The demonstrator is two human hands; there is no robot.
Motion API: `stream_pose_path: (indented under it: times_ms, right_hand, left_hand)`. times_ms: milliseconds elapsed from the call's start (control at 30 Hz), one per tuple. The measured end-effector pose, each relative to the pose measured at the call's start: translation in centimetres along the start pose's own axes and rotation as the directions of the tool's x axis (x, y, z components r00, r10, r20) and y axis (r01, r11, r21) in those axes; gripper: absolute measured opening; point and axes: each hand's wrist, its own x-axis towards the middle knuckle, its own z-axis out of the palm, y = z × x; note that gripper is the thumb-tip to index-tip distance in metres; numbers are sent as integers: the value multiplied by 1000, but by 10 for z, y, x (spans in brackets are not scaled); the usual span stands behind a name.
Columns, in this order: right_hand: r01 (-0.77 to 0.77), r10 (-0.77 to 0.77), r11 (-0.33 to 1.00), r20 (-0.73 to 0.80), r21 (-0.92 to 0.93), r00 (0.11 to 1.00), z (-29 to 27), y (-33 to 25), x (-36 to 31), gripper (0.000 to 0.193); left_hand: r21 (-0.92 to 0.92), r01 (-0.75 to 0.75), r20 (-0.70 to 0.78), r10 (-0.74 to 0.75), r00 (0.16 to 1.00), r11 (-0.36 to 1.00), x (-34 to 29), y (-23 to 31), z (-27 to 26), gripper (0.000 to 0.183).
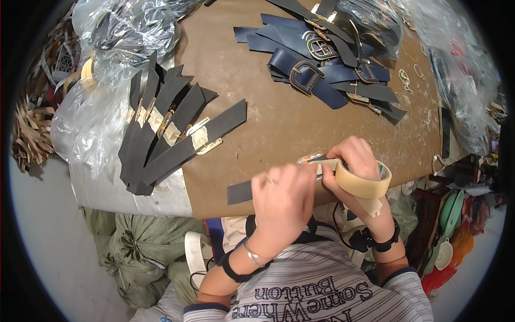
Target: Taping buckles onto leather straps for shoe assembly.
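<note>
Tabletop [295, 126] middle: passable | left: black straps [137, 161] (fanned) | right: blue straps [330, 96], tape roll [365, 188]

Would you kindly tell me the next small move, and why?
Perhaps the left hand should press the strip of tape onto the dark strap near its buckle: the strip runs from the roll at the right hand, and the straps piled at left carry pale tape.
</note>
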Motion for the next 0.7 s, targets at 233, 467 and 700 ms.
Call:
stream_pose_path:
  times_ms: [233, 467, 700]
  right_hand:
    - [194, -204, 977, -119, -93, 972, 16, 15, -6, 18]
    - [314, -304, 949, -214, 16, 928, -16, 16, -38, 21]
    - [-131, 499, 533, -186, 836, 846, -32, 42, -55, 12]
  left_hand:
    - [-165, 288, -53, -300, 953, 943, 25, 7, 15, 18]
    - [-88, 247, -98, -255, 962, 965, 21, 10, 17, 26]
    - [-238, 298, 187, -258, 948, 924, 23, -4, -28, 39]
